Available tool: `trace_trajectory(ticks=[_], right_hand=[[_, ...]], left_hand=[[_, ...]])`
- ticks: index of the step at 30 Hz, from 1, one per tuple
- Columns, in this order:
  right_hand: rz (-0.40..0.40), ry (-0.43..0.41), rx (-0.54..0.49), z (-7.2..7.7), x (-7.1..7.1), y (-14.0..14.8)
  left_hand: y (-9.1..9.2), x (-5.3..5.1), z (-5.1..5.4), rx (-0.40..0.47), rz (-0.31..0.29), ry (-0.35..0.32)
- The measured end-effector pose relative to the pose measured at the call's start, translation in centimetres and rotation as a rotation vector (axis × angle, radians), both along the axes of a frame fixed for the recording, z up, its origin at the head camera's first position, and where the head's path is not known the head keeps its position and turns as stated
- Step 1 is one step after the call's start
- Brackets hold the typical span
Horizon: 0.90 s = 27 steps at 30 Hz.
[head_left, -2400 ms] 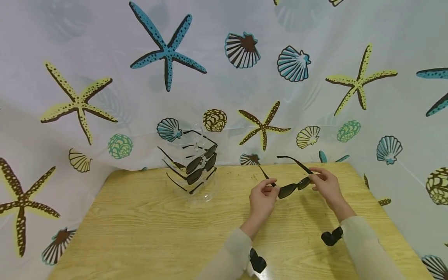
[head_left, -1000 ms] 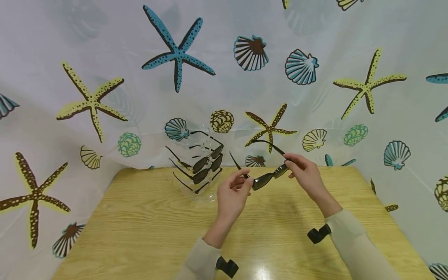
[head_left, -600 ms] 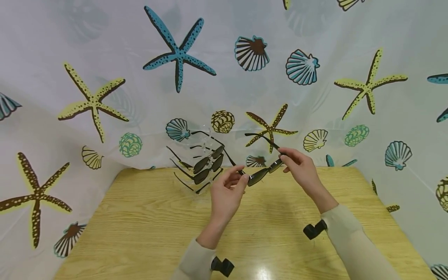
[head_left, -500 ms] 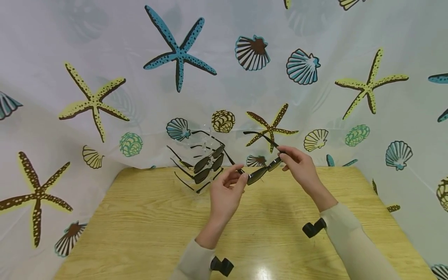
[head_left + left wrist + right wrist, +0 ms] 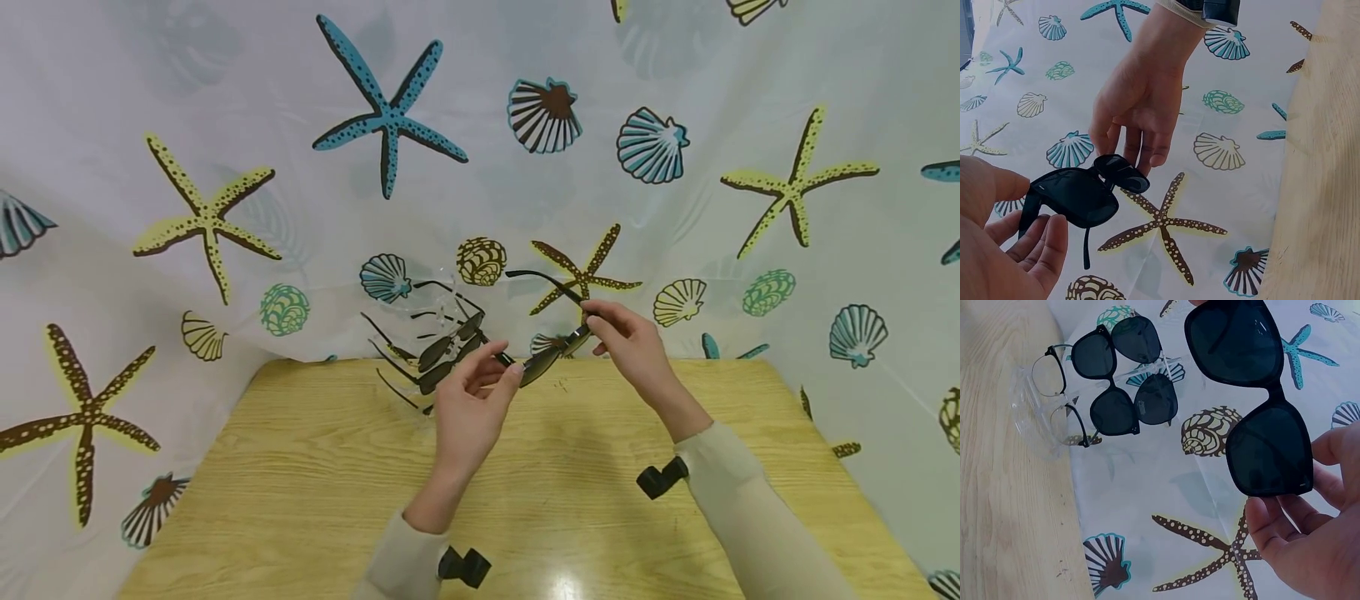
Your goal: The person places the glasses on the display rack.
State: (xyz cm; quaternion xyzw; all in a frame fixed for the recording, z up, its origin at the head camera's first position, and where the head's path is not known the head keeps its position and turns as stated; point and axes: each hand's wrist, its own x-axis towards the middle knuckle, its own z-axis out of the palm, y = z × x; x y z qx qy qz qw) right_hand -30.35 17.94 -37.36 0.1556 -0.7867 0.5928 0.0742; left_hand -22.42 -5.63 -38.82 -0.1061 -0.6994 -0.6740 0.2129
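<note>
A pair of black sunglasses (image 5: 542, 364) hangs in the air between my two hands, its temples unfolded toward the back. My left hand (image 5: 471, 408) pinches the left end of the frame near the hinge. At the other end, my right hand (image 5: 633, 354) pinches the hinge corner with thumb and fingers. In the right wrist view both dark lenses of these sunglasses (image 5: 1269, 447) show whole. To the left, partly behind my left hand, a clear display stand (image 5: 1034, 415) carries two pairs of dark sunglasses (image 5: 1113, 411) and a thin-framed pair with clear lenses (image 5: 1061, 375).
The stand is near the back edge of the wooden table (image 5: 315, 500). A white curtain (image 5: 465, 200) printed with starfish and shells hangs behind the table and along both sides.
Both hands have moved left and toward the back with the sunglasses, closer to the stand. My left hand now overlaps the glasses on the stand in the head view.
</note>
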Motion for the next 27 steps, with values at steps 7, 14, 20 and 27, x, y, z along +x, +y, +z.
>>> trace_trajectory(ticks=[7,14,20,27], right_hand=[[0.026,-0.008,-0.034,0.9,-0.6,-1.5],[0.05,0.007,-0.051,1.3,-1.2,-3.3],[0.071,0.019,-0.046,1.4,-1.6,-4.6],[0.076,0.014,-0.029,1.8,-2.1,-6.1]], left_hand=[[-1.1,-0.2,0.6,-0.01,0.021,0.008],[-2.6,-0.5,1.1,-0.005,0.054,0.011],[-3.9,-0.8,1.4,-0.016,0.088,0.004],[-5.2,-1.3,1.4,-0.052,0.135,-0.001]])
